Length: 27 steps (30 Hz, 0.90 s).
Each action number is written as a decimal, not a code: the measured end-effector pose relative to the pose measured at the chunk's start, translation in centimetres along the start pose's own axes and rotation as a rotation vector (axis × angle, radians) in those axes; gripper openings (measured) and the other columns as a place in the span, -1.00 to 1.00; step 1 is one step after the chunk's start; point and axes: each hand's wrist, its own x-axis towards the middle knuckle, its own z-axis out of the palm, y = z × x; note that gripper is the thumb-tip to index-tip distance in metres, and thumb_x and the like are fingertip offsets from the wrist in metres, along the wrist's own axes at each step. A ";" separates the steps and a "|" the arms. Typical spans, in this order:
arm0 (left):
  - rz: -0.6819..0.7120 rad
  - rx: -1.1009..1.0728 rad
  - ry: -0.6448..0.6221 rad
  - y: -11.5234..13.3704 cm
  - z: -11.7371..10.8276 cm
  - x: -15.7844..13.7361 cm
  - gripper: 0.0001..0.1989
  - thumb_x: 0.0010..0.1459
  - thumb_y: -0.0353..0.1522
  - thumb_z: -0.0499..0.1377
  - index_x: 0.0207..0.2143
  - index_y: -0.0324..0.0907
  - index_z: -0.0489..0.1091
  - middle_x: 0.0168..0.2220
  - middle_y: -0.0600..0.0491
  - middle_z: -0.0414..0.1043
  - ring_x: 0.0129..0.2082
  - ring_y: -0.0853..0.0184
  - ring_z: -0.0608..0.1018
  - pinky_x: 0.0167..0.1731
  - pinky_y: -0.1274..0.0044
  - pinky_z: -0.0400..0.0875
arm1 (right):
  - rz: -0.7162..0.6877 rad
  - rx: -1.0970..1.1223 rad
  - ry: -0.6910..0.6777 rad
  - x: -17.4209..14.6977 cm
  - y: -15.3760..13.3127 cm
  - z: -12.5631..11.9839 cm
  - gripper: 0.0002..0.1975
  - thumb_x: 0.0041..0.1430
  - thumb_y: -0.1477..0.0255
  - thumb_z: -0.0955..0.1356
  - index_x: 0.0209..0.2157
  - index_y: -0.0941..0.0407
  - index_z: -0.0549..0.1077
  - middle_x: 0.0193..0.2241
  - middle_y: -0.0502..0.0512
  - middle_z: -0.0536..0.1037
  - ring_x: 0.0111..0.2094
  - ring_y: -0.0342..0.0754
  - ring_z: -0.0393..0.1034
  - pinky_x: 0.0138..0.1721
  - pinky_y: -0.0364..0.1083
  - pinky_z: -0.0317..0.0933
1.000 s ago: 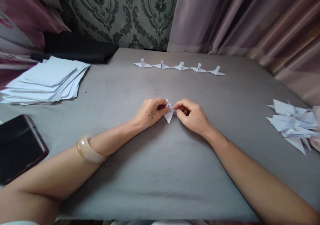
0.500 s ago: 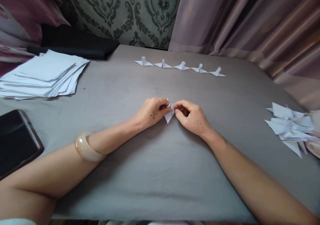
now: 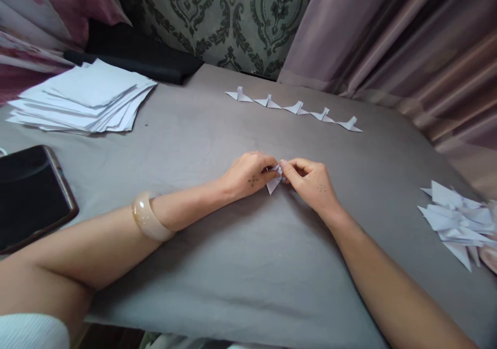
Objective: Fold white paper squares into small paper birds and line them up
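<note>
Between my hands, just above the grey cloth (image 3: pixel 217 245), is a small folded white paper piece (image 3: pixel 273 184) with a pointed tip hanging down. My left hand (image 3: pixel 254 175) pinches it from the left, thumb and fingers closed on its upper part. From the right, my right hand (image 3: pixel 310 180) has thumb and forefinger pressed together at the paper's upper right edge. Fingers cover much of the folds. Farther back stands a row of several folded paper figures (image 3: pixel 297 107) with flat wings and an upright middle part.
At the left lies a stack of white paper sheets (image 3: pixel 93 85), with a smartphone (image 3: pixel 33 199) in front and black fabric (image 3: pixel 140 54) behind. A heap of folded paper figures (image 3: pixel 458 219) lies at the right. Curtains (image 3: pixel 368 38) hang along the back right.
The view has turned and tilted slightly, shifting the scene rightward. My right thumb and fingers have moved onto the folded paper's edge. My left hand keeps its pinch.
</note>
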 end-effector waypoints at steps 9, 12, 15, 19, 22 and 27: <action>-0.031 -0.098 0.036 0.5 -0.2 -0.2 -0.85 0.20 -0.36 0.15 -0.32 -0.20 0.50 -0.42 0.06 0.49 -0.44 0.40 0.47 -0.43 0.59 0.28 | 0.124 0.074 -0.040 0.2 0.1 -0.4 -0.65 0.11 0.13 0.37 -0.51 0.14 0.49 -0.59 -0.02 0.40 -0.53 -0.18 0.23 -0.47 -0.14 0.11; -0.033 -0.121 0.035 0.5 -0.2 -0.2 -0.86 0.19 -0.36 0.15 -0.33 -0.20 0.50 -0.42 0.06 0.50 -0.43 0.39 0.48 -0.41 0.59 0.30 | 0.163 0.083 -0.065 0.3 0.0 -0.5 -0.65 0.10 0.14 0.38 -0.54 0.14 0.48 -0.61 -0.03 0.39 -0.55 -0.19 0.20 -0.49 -0.15 0.09; -0.037 -0.140 0.026 0.5 -0.3 -0.2 -0.85 0.19 -0.36 0.15 -0.32 -0.20 0.51 -0.43 0.06 0.51 -0.44 0.40 0.48 -0.41 0.59 0.30 | 0.205 0.142 -0.094 0.4 -0.1 -0.6 -0.66 0.08 0.15 0.39 -0.53 0.15 0.47 -0.59 -0.02 0.40 -0.55 -0.21 0.19 -0.49 -0.16 0.09; -0.040 -0.141 0.021 0.5 -0.3 -0.2 -0.84 0.19 -0.34 0.16 -0.31 -0.20 0.52 -0.44 0.07 0.51 -0.45 0.41 0.48 -0.42 0.60 0.29 | 0.232 0.179 -0.075 0.3 -0.4 -0.8 -0.66 0.02 0.14 0.42 -0.51 0.16 0.46 -0.61 -0.05 0.36 -0.58 -0.22 0.14 -0.53 -0.17 0.07; -0.046 -0.139 0.016 0.5 -0.3 -0.2 -0.84 0.19 -0.35 0.16 -0.30 -0.20 0.52 -0.43 0.08 0.51 -0.45 0.41 0.48 -0.43 0.60 0.28 | 0.261 0.199 -0.084 0.2 -0.5 -0.9 -0.65 -0.01 0.13 0.44 -0.52 0.16 0.46 -0.62 -0.06 0.34 -0.59 -0.23 0.13 -0.54 -0.17 0.08; -0.044 -0.135 0.008 0.4 -0.3 -0.1 -0.83 0.20 -0.35 0.15 -0.30 -0.19 0.53 -0.42 0.09 0.52 -0.44 0.41 0.48 -0.41 0.59 0.28 | 0.356 0.266 -0.150 0.2 -0.6 -1.1 -0.60 -0.03 0.08 0.44 -0.54 0.16 0.46 -0.60 -0.03 0.36 -0.61 -0.24 0.13 -0.61 -0.19 0.07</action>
